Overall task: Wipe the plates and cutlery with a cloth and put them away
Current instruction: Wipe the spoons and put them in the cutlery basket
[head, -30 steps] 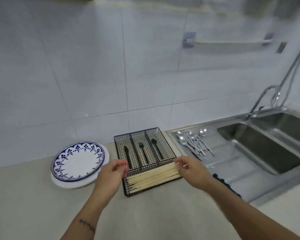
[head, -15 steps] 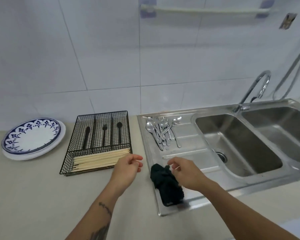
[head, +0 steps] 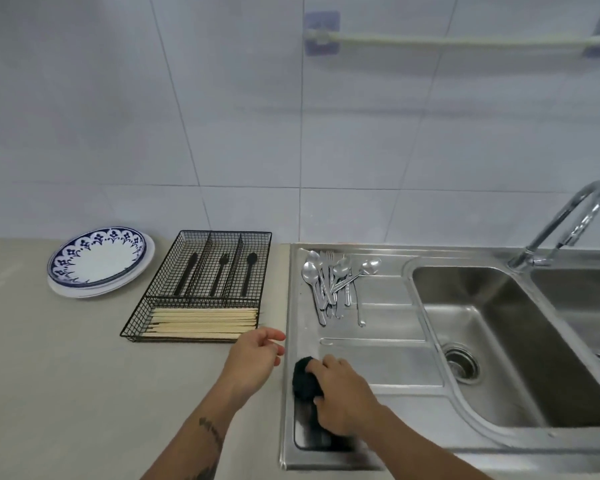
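Note:
My right hand (head: 343,393) grips a dark cloth (head: 303,379) lying on the steel drainboard (head: 378,368) near its front left corner. My left hand (head: 253,358) hovers over the counter beside it, fingers relaxed and holding nothing. Several silver spoons and forks (head: 333,285) lie in a heap at the back of the drainboard. A black wire cutlery tray (head: 201,285) holds black cutlery in its rear compartments and wooden chopsticks (head: 201,323) in the front one. Blue-and-white patterned plates (head: 99,261) are stacked at the far left.
A double steel sink (head: 513,341) with a curved tap (head: 561,223) fills the right side. A towel rail (head: 458,39) is fixed to the tiled wall. The beige counter (head: 66,375) stretches left and forward of the tray.
Both hands left the chopsticks in the tray and moved right. My right hand has come down onto the dark cloth and closed around it.

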